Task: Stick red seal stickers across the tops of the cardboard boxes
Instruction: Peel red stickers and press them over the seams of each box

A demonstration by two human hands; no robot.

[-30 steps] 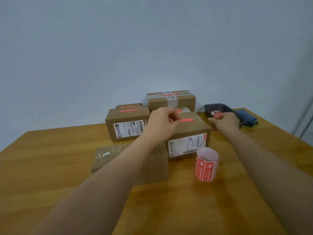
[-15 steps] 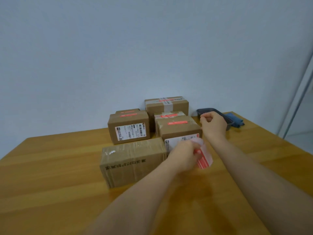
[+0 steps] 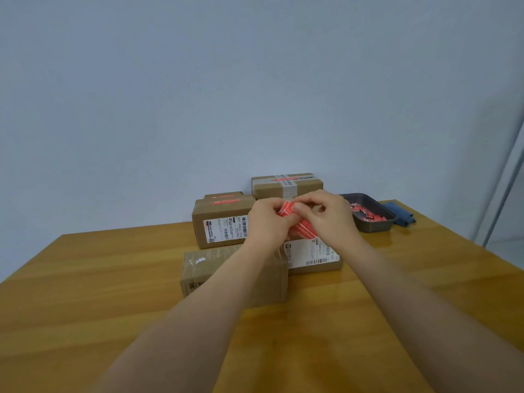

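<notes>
Both hands are raised above the boxes with the roll of red seal stickers (image 3: 297,226) between them. My left hand (image 3: 268,222) grips the roll. My right hand (image 3: 329,217) pinches its red end near the top. A plain taped cardboard box (image 3: 215,268) lies nearest me, partly behind my left forearm, with no red sticker seen on its top. Behind it stand a labelled box (image 3: 221,222) with a red seal on top, a labelled box (image 3: 314,255) largely hidden by my hands, and a taller taped box (image 3: 286,185) at the back.
A dark tray (image 3: 374,225) with red sticker scraps sits at the back right, a blue cloth (image 3: 401,214) beside it. The wooden table (image 3: 85,293) ends at a pale wall behind the boxes. A white frame edge (image 3: 504,180) rises at the far right.
My left hand left the box top, picked the roll up from the table and lifted it. My right hand came from the tray side to meet it at the roll.
</notes>
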